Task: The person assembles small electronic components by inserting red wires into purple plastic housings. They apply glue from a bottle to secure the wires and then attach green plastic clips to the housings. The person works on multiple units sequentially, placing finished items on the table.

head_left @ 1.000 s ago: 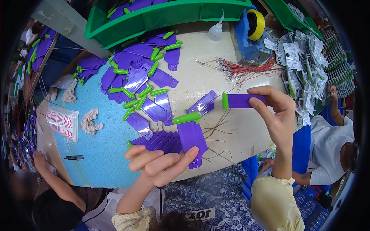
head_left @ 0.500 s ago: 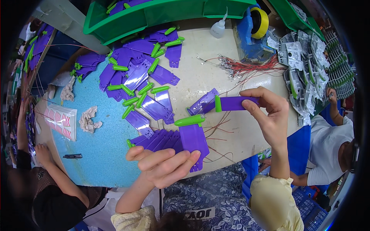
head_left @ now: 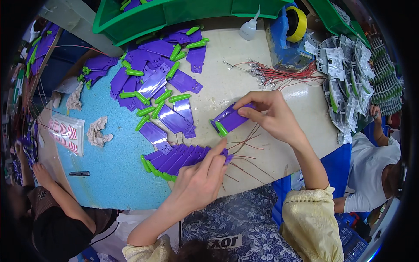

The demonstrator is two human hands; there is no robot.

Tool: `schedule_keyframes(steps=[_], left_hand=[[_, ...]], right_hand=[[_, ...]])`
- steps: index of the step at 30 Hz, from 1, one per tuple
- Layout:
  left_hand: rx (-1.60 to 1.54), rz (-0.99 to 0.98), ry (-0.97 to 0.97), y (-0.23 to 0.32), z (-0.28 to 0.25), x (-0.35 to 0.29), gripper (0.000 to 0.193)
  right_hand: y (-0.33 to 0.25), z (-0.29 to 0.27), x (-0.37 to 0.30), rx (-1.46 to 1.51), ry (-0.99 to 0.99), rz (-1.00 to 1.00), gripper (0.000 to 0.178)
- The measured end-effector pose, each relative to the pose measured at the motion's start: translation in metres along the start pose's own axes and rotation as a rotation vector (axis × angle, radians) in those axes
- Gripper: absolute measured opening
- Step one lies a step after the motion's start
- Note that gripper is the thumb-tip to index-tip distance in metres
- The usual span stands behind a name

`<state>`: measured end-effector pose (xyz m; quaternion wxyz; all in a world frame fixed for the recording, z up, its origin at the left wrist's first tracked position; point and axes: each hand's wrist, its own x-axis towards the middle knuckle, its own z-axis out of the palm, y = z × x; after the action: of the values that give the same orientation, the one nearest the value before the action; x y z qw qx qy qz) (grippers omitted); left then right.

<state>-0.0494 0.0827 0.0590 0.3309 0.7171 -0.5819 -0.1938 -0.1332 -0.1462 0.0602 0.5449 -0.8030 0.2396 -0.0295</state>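
My right hand (head_left: 268, 115) pinches a purple plastic panel (head_left: 235, 121) with a bright green end piece, low over the bench. Another green-tipped end shows close beside it, so a second panel appears to lie underneath. My left hand (head_left: 196, 181) is at the right end of an overlapping row of purple panels (head_left: 174, 159) whose green ends face left and down. Its index finger reaches forward while the others curl round a purple panel (head_left: 228, 158), mostly hidden by the hand. Thin red and brown wires (head_left: 246, 150) stick out beside those fingers.
A loose heap of purple and green panels (head_left: 150, 81) lies at the back left. Behind it stands a green bin (head_left: 187, 16). A squeeze bottle (head_left: 248, 29), tape dispenser (head_left: 279, 37), red wire bundle (head_left: 283, 73) and grey parts (head_left: 345, 83) stand right. Co-workers sit on both sides.
My right hand has moved left, bringing its panel down over the one on the bench. My left hand has lowered its panel to the overlapping row, turning it, and now covers most of it.
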Motion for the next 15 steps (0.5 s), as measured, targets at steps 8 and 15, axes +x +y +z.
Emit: schedule_keyframes(steps=[8, 15], left_hand=[[0.225, -0.174, -0.131, 0.005, 0.008, 0.015, 0.017], [0.281, 0.091, 0.228, 0.003, -0.027, 0.02, 0.02]], right_hand=[[0.005, 0.017, 0.007, -0.514, 0.223, -0.498, 0.03], [-0.025, 0.021, -0.035, 0.301, -0.184, 0.036, 0.034]])
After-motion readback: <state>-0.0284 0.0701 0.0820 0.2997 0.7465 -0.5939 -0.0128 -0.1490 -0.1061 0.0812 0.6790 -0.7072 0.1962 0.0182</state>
